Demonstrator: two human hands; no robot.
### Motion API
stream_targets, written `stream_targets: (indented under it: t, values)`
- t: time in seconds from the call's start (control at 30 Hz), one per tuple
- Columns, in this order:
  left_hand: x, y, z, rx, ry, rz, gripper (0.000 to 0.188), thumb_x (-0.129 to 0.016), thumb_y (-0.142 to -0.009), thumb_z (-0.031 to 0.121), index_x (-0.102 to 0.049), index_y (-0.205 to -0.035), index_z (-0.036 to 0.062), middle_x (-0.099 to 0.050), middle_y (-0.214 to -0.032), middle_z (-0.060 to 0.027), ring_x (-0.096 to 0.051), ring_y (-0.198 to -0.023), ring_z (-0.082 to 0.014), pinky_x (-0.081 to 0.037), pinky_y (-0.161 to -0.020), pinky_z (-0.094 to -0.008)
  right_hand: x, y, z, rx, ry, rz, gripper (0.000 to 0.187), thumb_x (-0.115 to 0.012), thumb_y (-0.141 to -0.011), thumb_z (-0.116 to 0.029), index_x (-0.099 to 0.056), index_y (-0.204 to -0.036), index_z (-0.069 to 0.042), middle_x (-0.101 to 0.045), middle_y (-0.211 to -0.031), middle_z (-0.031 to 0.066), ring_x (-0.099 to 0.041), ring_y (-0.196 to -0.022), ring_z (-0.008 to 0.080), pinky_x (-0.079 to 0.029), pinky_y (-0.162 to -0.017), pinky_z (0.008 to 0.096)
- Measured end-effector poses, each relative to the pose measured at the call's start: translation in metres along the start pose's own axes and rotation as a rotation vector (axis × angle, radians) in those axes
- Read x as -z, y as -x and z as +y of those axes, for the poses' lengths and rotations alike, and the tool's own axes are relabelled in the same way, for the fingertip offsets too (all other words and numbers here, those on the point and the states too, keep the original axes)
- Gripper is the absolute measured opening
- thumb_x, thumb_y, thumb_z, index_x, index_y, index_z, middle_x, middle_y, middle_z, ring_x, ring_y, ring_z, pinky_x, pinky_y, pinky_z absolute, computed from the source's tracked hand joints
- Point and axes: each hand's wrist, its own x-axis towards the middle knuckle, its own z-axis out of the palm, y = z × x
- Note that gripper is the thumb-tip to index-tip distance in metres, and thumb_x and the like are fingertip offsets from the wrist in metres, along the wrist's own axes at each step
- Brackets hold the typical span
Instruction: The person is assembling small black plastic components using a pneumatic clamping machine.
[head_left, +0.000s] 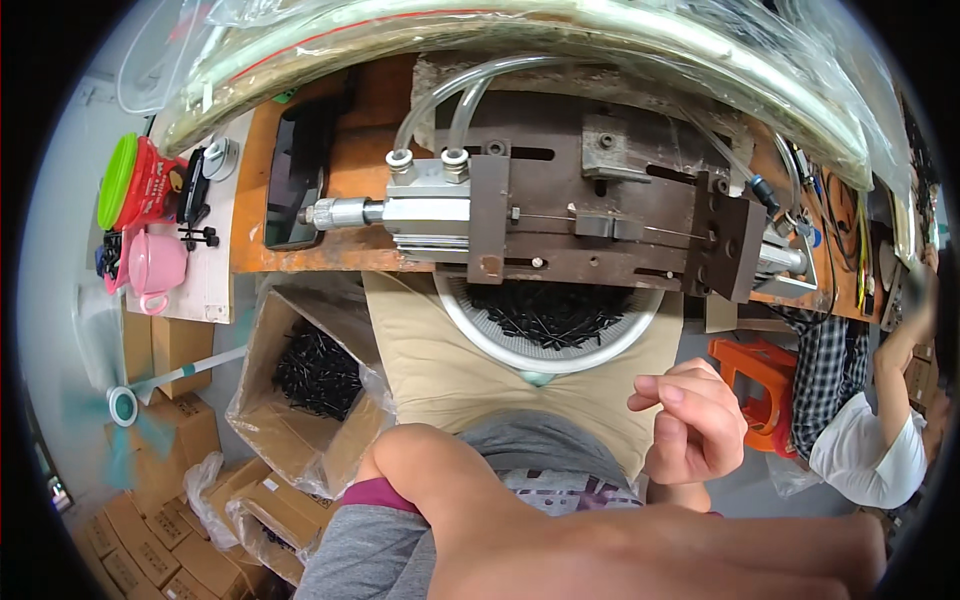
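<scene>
My right hand [692, 425] is raised above my lap, right of a white basin [455, 322]. Its fingers are loosely curled, thumb and fingertips apart, and nothing shows between them. My left forearm reaches across the lower view to the right, very close to the camera. The left hand [800, 548] is at its far end, over the right arm, with its fingers hidden. The basin holds many thin black parts [550, 312]. Above it stands a brown metal bench fixture [545, 135] with a silver air cylinder [428, 215] and a small grey block [597, 226] on a thin rod.
Left are an open carton [262, 385] of black parts, a blurred fan [122, 405] and stacked cartons [150, 545]. A phone [298, 175], a pink cup [158, 265] and plastic-wrapped tubing [520, 35] are nearby. Right are an orange stool [752, 375] and another person [870, 450].
</scene>
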Motion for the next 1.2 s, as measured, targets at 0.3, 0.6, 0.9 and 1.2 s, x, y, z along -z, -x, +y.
stream_targets:
  t: [0.3,0.6,0.9,1.2]
  values:
    - [-0.008,-0.006,-0.007,0.018,0.041,-0.024,0.051,-0.044,-0.099,0.039,-0.06,-0.098,-0.009,-0.065,-0.104,-0.0243,-0.063,-0.078,-0.0238,-0.055,-0.066,-0.0365,0.001,-0.001,0.001,0.003,0.022,0.014,0.022,-0.067,-0.082,0.003,-0.064,-0.103,0.003,-0.071,-0.085,0.0162,-0.064,-0.058,0.0187,-0.048,-0.052,0.0275]
    - [0.001,-0.003,0.001,-0.021,0.04,0.003,0.067,-0.036,-0.101,0.048,-0.062,-0.102,-0.0135,-0.065,-0.108,-0.0276,-0.065,-0.084,-0.0264,-0.056,-0.068,-0.039,-0.001,0.002,-0.004,-0.009,0.034,0.029,0.02,-0.066,-0.084,0.003,-0.064,-0.103,0.003,-0.071,-0.084,0.0152,-0.063,-0.057,0.0184,-0.048,-0.051,0.0274]
    - [0.005,-0.007,0.014,-0.034,-0.125,-0.047,0.083,-0.027,-0.102,0.057,-0.064,-0.106,-0.0179,-0.066,-0.112,-0.0308,-0.068,-0.09,-0.029,-0.057,-0.071,-0.0414,0.0,-0.006,-0.004,-0.012,0.039,0.017,0.026,-0.069,-0.074,0.008,-0.068,-0.1,0.005,-0.072,-0.085,0.0153,-0.066,-0.062,0.0204,-0.051,-0.055,0.0281]
    - [0.045,0.01,0.075,-0.297,-0.725,-0.147,0.028,-0.045,-0.103,0.027,-0.064,-0.109,0.007,-0.067,-0.098,-0.0095,-0.063,-0.076,-0.0221,-0.048,-0.083,-0.0399,0.001,-0.011,0.001,0.024,0.096,0.04,0.031,-0.07,-0.069,0.011,-0.069,-0.1,0.005,-0.072,-0.084,0.0149,-0.066,-0.06,0.0195,-0.05,-0.053,0.0267]
